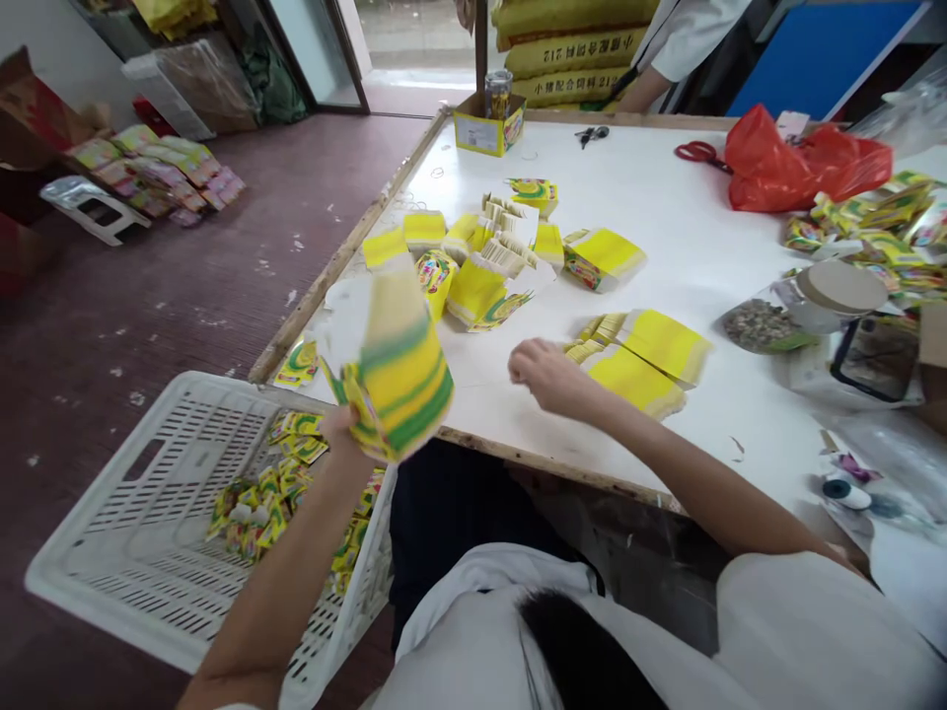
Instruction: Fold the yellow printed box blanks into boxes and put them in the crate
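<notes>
At the table's front left corner, my left hand (345, 432) grips a yellow-and-green carton (403, 380), smeared by motion, its pale flap pointing up. My right hand (544, 375) hovers over the white table with fingers curled. Whatever they hold, if anything, is hidden. Just right of it lie stacks of flat yellow cartons (643, 360). Farther back sits a loose pile of yellow cartons (480, 286), some with edges fanned. Under my left arm a white plastic basket (96, 552) holds several small yellow-green packets (273, 503).
Scissors (695, 152), a red plastic bag (806, 163), a jar lying tilted (784, 311) and more packets (895, 232) occupy the table's right side. A small box with a can (488, 128) and keys (592, 135) lie at the back. Another person's arm (651, 84) shows beyond the table.
</notes>
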`<state>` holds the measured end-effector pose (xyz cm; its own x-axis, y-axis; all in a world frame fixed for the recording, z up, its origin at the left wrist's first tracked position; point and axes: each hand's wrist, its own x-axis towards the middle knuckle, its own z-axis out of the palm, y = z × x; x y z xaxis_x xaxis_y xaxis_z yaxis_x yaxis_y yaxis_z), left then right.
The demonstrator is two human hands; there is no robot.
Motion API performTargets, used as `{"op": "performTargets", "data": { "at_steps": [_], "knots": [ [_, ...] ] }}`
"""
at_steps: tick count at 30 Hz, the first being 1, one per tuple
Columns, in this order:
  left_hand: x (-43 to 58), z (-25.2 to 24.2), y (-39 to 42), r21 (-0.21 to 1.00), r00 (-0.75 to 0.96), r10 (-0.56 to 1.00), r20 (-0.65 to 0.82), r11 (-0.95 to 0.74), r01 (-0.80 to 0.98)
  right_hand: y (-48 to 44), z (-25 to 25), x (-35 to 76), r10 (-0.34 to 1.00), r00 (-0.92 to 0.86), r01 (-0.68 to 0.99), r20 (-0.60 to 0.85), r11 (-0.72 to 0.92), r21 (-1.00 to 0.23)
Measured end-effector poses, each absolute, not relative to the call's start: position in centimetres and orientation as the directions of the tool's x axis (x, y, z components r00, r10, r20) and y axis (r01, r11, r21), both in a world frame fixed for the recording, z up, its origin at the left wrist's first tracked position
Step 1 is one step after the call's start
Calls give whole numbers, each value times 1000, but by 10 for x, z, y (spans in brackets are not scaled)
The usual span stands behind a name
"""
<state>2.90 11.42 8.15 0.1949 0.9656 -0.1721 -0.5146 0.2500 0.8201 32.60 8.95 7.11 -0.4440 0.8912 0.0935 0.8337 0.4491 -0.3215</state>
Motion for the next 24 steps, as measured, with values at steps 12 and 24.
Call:
{"op": "performTargets", "data": {
  "at_steps": [12,24],
  "knots": [
    [70,67,134,531,-28,818,-575,347,-773,-32,108,311,591,-775,393,-224,173,-903],
    [85,52,120,705,-6,838,-545,454,-545,-30,127,324,923,-85,-426,376,307,-851]
  ]
}}
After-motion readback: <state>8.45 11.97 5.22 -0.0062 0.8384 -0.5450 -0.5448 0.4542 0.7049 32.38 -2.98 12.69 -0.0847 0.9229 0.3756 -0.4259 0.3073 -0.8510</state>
